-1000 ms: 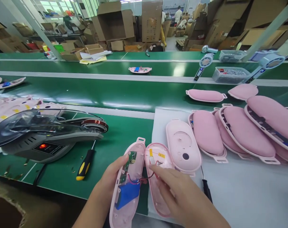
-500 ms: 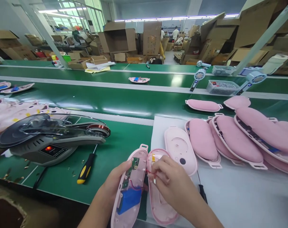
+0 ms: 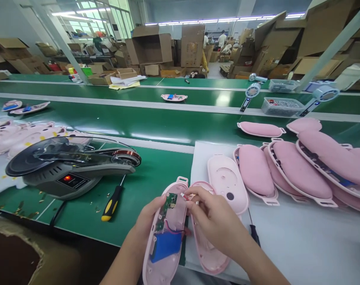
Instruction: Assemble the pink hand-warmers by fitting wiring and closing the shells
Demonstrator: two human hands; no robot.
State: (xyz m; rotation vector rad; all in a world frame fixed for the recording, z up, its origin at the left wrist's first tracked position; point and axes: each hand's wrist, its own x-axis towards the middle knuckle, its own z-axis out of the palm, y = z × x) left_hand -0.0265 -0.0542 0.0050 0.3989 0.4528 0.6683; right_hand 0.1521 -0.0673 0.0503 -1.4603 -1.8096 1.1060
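My left hand (image 3: 148,215) is closed on the edge of a pink plastic shell half (image 3: 170,269), its thumb near the green circuit board (image 3: 168,208) inside. Below the board sits a blue battery pack (image 3: 167,245) with thin red and dark wires. My right hand (image 3: 211,209) pinches a small white wire connector (image 3: 184,195) between thumb and fingers, just right of the board and apart from it. Beneath my right hand lies a second pink shell half (image 3: 214,263). A pale pink cover (image 3: 225,178) with a round recess and a dark round spot rests behind it.
On the left stand a grey tape dispenser (image 3: 75,174) and a yellow-black screwdriver (image 3: 112,204). Several padded pink shells (image 3: 295,168) crowd the right. Another dark-handled screwdriver (image 3: 254,234) lies by my right forearm. Handheld fans (image 3: 322,95) and a clear tub (image 3: 282,107) stand farther back.
My right hand has lifted the white connector up and left, from over the second shell half toward the circuit board. My left hand still holds its shell half. The view has shifted slightly.
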